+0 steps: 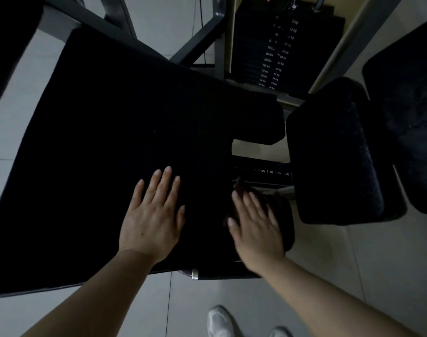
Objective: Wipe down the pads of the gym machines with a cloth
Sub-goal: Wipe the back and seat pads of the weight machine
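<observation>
1. Head view: a person leans over a gym machine's large black seat pad, both bare hands down on it. The left hand lies flat, fingers spread, holding nothing; it looks to be bracing.

2. Head view: the right hand presses, fingers extended and nearly flat, on a dark cloth at the pad's right edge. The cloth sits directly under the palm and fingers and bunches out beyond them toward a second, smaller pad just beside it. In the dim light the cloth's outline is hard to separate from the upholstery.

3. Judged from its folds, the cloth is soft, light and limp: best driven by flat palm pressure, or gathered at its bunched far edge to lift it. The pad looks firm and smooth, so the cloth should slide easily.

4. Behind stands the weight stack; white shoes show on the tiled floor.
</observation>
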{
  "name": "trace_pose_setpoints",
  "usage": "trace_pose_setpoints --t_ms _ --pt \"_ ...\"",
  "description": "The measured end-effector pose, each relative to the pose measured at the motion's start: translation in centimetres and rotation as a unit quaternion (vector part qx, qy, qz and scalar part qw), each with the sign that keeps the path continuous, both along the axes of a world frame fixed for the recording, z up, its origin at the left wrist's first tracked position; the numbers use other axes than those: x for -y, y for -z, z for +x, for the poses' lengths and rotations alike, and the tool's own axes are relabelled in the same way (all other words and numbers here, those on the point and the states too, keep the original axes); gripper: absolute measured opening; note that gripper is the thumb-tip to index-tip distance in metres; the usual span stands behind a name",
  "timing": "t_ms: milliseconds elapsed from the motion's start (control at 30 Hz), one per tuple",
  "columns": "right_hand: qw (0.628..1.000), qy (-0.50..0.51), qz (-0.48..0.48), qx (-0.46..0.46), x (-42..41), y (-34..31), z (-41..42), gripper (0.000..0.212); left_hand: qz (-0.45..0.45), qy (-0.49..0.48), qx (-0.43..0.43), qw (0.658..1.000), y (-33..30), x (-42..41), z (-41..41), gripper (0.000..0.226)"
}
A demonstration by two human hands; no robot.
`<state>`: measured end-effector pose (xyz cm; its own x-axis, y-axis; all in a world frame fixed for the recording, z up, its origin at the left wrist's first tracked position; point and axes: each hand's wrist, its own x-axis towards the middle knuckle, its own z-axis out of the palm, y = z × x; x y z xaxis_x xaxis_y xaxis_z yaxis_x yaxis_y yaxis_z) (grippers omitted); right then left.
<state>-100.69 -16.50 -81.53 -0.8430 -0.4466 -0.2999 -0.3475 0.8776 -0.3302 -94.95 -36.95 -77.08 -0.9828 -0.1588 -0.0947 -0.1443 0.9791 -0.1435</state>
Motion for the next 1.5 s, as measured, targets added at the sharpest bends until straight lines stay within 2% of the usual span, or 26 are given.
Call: trace_pose_setpoints --t_ms 100,167,300,400,533,600,733,800,900,1033,1167,1233,1300,1333,1367,1433,1500 --pt "0.998 0.048 0.027 0.015 -3.9 1.4 -3.0 0.07 -0.001 -0.001 0.0 1.0 0.0 0.0 0.0 0.062" --pt "0.994 0.101 0.002 0.033 -5.4 2.3 -3.7 0.058 0.002 -0.004 -0.001 1.0 -0.1 0.0 0.0 0.062" --pt "0.976 0.204 -0.072 -0.034 -4.4 3.1 -3.0 0.045 -0.006 -0.008 -0.002 1.0 0.1 -0.2 -0.1 0.062" --pt "0.976 0.198 -0.074 -0.043 -0.8 2.0 -1.2 0.058 -0.006 -0.008 -0.004 1.0 0.2 -0.1 -0.2 0.062" --pt "0.98 0.15 -0.118 -0.053 5.2 -0.6 1.2 0.093 -0.006 -0.005 -0.004 1.0 0.2 -0.2 -0.1 0.062" --pt "0.984 0.122 -0.125 -0.023 6.3 -1.5 1.5 0.096 -0.003 -0.002 -0.007 1.0 0.2 -0.2 -0.1 0.062" --pt "0.996 0.019 -0.086 -0.022 2.3 -0.6 0.4 0.075 -0.003 0.0 -0.007 1.0 0.1 -0.2 0.0 0.063" --pt "0.998 0.023 -0.052 -0.008 -0.2 0.6 -0.9 0.07 -0.002 -0.003 -0.004 1.0 0.1 -0.2 -0.1 0.063" --pt "0.998 0.059 -0.037 0.0 -2.8 1.9 -2.8 0.065 -0.001 -0.004 -0.003 1.0 0.0 -0.1 -0.1 0.062" --pt "0.983 0.17 -0.063 0.035 -5.3 3.5 -4.8 0.051 0.006 -0.006 -0.006 1.0 -0.1 -0.1 -0.1 0.062" --pt "0.967 0.231 -0.103 -0.019 -2.8 2.9 -3.0 0.047 0.004 -0.008 -0.012 1.0 0.1 -0.2 -0.2 0.061" --pt "0.974 0.194 -0.117 -0.026 0.4 1.3 -0.8 0.06 0.001 -0.007 -0.01 1.0 0.2 -0.2 -0.3 0.061" --pt "0.98 0.139 -0.14 -0.031 3.2 -0.4 0.8 0.089 -0.001 -0.007 -0.008 1.0 0.2 -0.3 -0.2 0.062" --pt "0.985 0.114 -0.131 -0.023 3.9 -0.9 1.1 0.096 0.0 -0.009 -0.006 1.0 0.2 -0.3 -0.2 0.062" --pt "0.99 0.085 -0.111 -0.015 4.1 -0.9 1.0 0.094 -0.002 -0.011 -0.005 1.0 0.1 -0.3 -0.2 0.063" --pt "0.996 0.035 -0.081 -0.002 2.8 -0.5 0.2 0.078 -0.005 -0.01 0.001 1.0 0.1 -0.4 -0.2 0.063" --pt "0.998 0.029 -0.061 0.0 0.5 0.4 -1.0 0.064 -0.008 -0.012 0.0 1.0 0.1 -0.3 -0.1 0.064"
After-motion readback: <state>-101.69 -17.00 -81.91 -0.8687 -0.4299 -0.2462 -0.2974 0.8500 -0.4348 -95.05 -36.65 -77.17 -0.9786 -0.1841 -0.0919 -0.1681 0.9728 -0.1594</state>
